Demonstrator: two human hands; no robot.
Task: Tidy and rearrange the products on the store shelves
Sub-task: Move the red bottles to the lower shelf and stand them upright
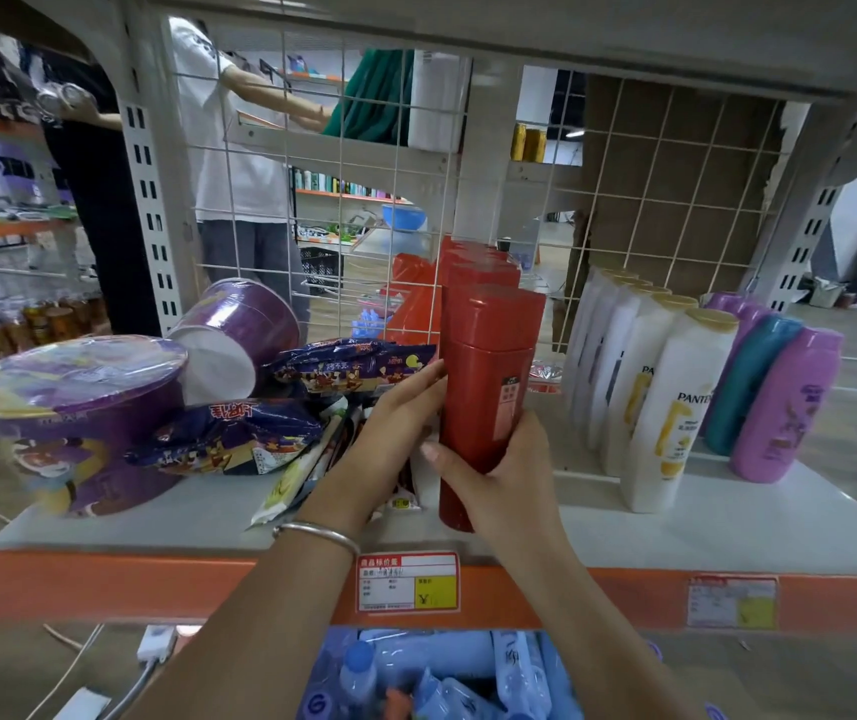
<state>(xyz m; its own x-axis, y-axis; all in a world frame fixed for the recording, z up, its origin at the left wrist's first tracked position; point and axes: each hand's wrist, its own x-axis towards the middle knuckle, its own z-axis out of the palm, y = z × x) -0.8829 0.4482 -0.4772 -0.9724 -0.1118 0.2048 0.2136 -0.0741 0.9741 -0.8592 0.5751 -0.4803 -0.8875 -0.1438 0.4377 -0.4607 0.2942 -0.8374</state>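
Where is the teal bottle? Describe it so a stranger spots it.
On the orange-edged white shelf, look right, past the row of white bottles. The teal bottle stands between lilac bottles, the only blue-green one there.

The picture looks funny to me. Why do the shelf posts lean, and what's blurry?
Head view: the wide lens tilts the posts; the purple bowl at left is smeared; glare shines on top of the red bottle; the middle is sharp.

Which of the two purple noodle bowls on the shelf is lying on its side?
The rear bowl, its white base facing the camera; the front-left bowl sits lid-up.
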